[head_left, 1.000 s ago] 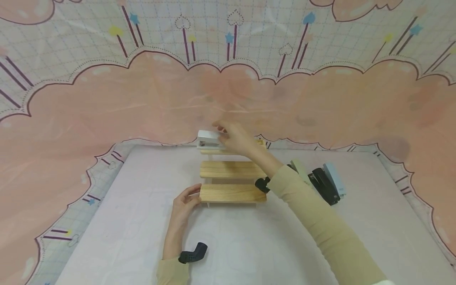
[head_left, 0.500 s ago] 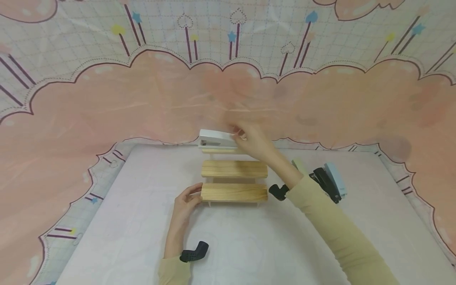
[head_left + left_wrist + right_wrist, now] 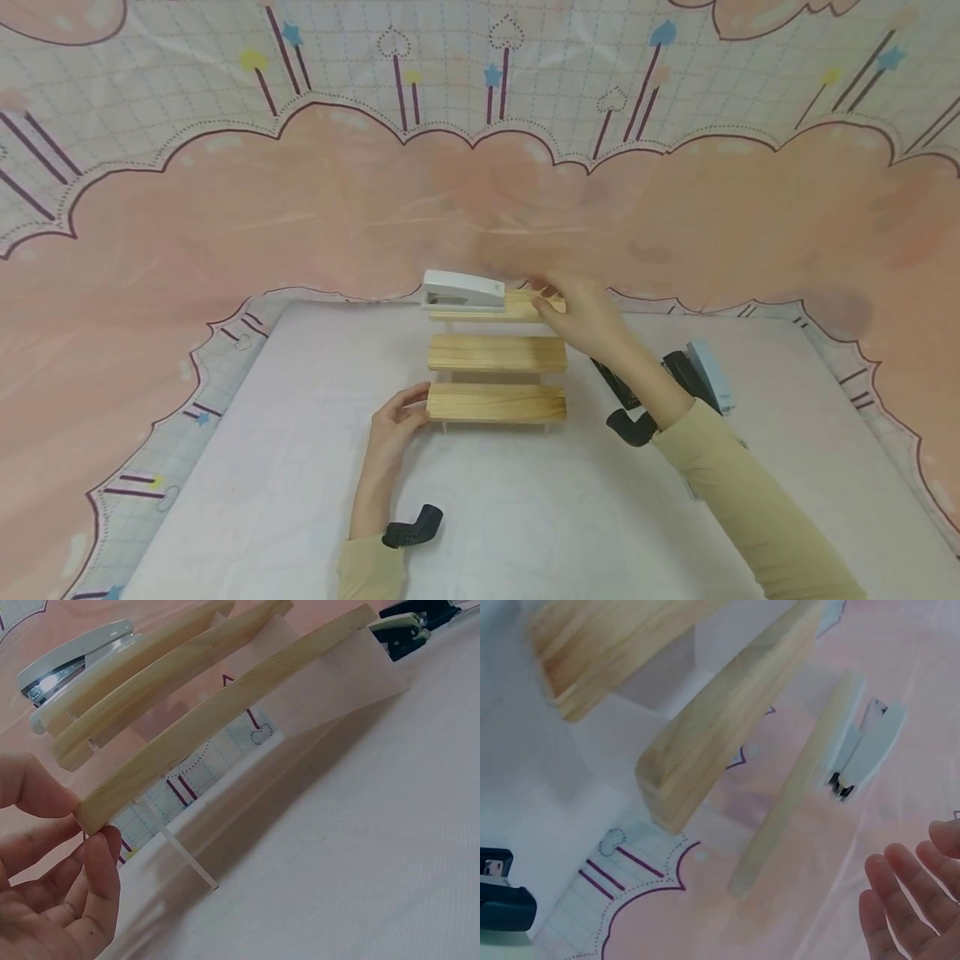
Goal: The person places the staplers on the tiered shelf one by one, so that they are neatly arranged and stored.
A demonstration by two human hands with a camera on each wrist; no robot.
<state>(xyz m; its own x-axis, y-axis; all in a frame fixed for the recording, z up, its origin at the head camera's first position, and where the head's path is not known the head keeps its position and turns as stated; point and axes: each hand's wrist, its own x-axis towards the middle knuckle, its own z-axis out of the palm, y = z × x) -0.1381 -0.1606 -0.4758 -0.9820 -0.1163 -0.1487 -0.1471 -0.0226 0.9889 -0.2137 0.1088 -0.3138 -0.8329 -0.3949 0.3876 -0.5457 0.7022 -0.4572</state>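
Note:
A three-tier stand with pale wooden boards [image 3: 497,403] on clear supports stands mid-table. On the left part of its top board lies a white stapler [image 3: 463,289], also in the left wrist view [image 3: 75,664]. My left hand [image 3: 392,429] pinches the left end of the lowest board, thumb above and fingers below [image 3: 101,874]. Over the right end of the top board is my right hand [image 3: 588,317], empty and apart from the stapler. In the right wrist view its fingers [image 3: 900,889] are loosely extended, with the white stapler [image 3: 874,750] beyond the boards.
Right of the stand lie a black stapler [image 3: 688,377], a light blue stapler [image 3: 709,375] and a dark stapler [image 3: 617,385], partly behind my right forearm. A patterned pink cloth [image 3: 337,217] hangs behind the white table [image 3: 495,517].
My right hand has let go of the white stapler and moved right along the top board. The stapler stays on the board. My left hand keeps its hold on the lowest board.

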